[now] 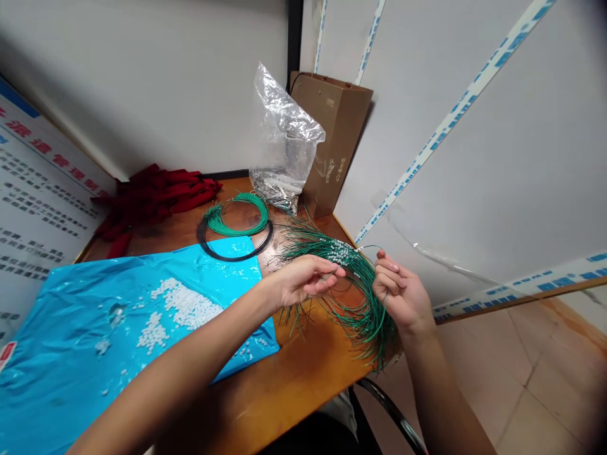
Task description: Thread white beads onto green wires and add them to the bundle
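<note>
Green wire bundle (353,287) draped over the right edge of the wooden surface (284,385), white connector ends (339,249) clustered at its top, cut tails hanging past the edge. Left hand (308,278) resting on the bundle, thumb and forefinger pinched together on a single strand or a small part, too small to tell which. Right hand (401,291) just right of the bundle, fingers curled loosely around several strands near the connector ends, grip closed but not tight.

Likely trouble: strands tangling or slipping out of the right hand, since so many lie crossed and loose; a pull on one wire could drag the neighbours, or the whole bundle, off the edge. Small white pieces easily dropped and lost.

Left of the bundle, a blue plastic sheet (95,341) strewn with white beads (175,309). Behind the bundle, a coiled green wire (237,216) lying on a black coil (234,253), then a clear plastic bag (284,151) and a brown paper bag (334,145) against the wall. Far left behind, red gloves (156,196). Coils and blue sheet crowding the space beside the bundle, leaving little bare wood for spreading wires.
</note>
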